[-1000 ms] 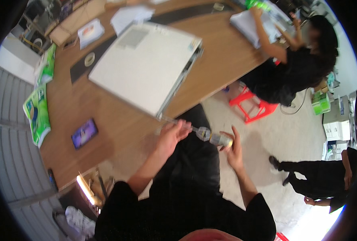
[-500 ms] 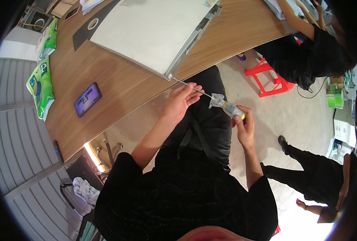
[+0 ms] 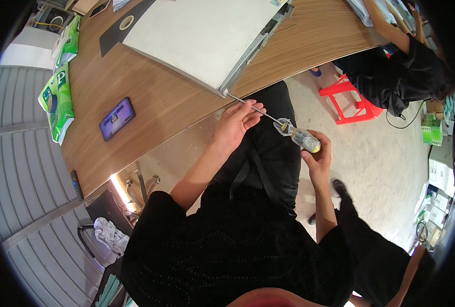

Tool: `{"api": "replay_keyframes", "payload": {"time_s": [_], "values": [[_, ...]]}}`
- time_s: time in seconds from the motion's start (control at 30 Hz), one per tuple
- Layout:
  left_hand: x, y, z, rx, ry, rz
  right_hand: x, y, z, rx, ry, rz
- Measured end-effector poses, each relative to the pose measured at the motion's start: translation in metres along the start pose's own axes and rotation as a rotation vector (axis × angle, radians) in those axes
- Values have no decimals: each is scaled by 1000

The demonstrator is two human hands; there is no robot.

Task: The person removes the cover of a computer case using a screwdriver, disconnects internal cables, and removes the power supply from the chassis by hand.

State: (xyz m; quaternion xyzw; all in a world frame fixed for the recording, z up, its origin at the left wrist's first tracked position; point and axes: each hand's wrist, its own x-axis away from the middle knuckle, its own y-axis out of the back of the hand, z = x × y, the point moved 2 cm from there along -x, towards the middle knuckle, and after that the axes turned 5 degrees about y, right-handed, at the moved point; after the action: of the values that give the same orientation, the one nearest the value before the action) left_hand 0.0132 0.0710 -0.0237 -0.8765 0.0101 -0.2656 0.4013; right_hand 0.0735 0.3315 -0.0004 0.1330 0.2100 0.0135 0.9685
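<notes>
A long screwdriver [image 3: 303, 138] with a clear, yellow-tinged handle slants from the lower right up to a white metal case [image 3: 186, 43]. Its tip meets the front corner of the case, at the edge with open slots and brackets. My left hand [image 3: 233, 125] pinches the thin shaft between thumb and fingers, a short way below the tip. Around the butt of the handle, my right hand [image 3: 318, 156] closes with thumb and fingers. Something like loose clear plastic wraps the handle's front end.
On the wooden table [image 3: 150, 89] lie a phone [image 3: 117, 118], a tape roll [image 3: 126, 22], green packs [image 3: 57, 105] and a remote [image 3: 77, 185]. A red stool [image 3: 348, 102] stands right, beside a seated person [image 3: 391, 77]. Another person [image 3: 376, 256] is close at my lower right.
The screwdriver handle has turned, and my right hand has shifted its hold on it. The person at the lower right has come closer to me. My view has shifted slightly.
</notes>
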Motion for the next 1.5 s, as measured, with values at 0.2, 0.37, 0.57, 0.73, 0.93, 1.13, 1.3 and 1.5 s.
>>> {"api": "replay_keyframes", "payload": {"time_s": [0.2,0.37,0.57,0.73,0.93,1.13,1.3,1.5], "values": [[2,-3,-1,-14,16,-32,1,10,-7,-371,-627,111],[-2,-3,4,49,-9,-7,-3,-5,15,-303,-332,-128],[5,1,5,79,-4,-8,4,12,-5,-146,-697,200],[0,-1,4,108,-31,23,7,0,2,137,-47,91],[4,1,3,116,-55,12,7,2,-2,-335,-594,93],[-1,-1,6,145,-37,23,14,6,-7,-136,-282,-9],[0,1,3,136,-61,12,0,-4,13,-373,-478,-42],[-1,-4,3,130,-61,-15,10,3,-2,-66,-394,101]]}}
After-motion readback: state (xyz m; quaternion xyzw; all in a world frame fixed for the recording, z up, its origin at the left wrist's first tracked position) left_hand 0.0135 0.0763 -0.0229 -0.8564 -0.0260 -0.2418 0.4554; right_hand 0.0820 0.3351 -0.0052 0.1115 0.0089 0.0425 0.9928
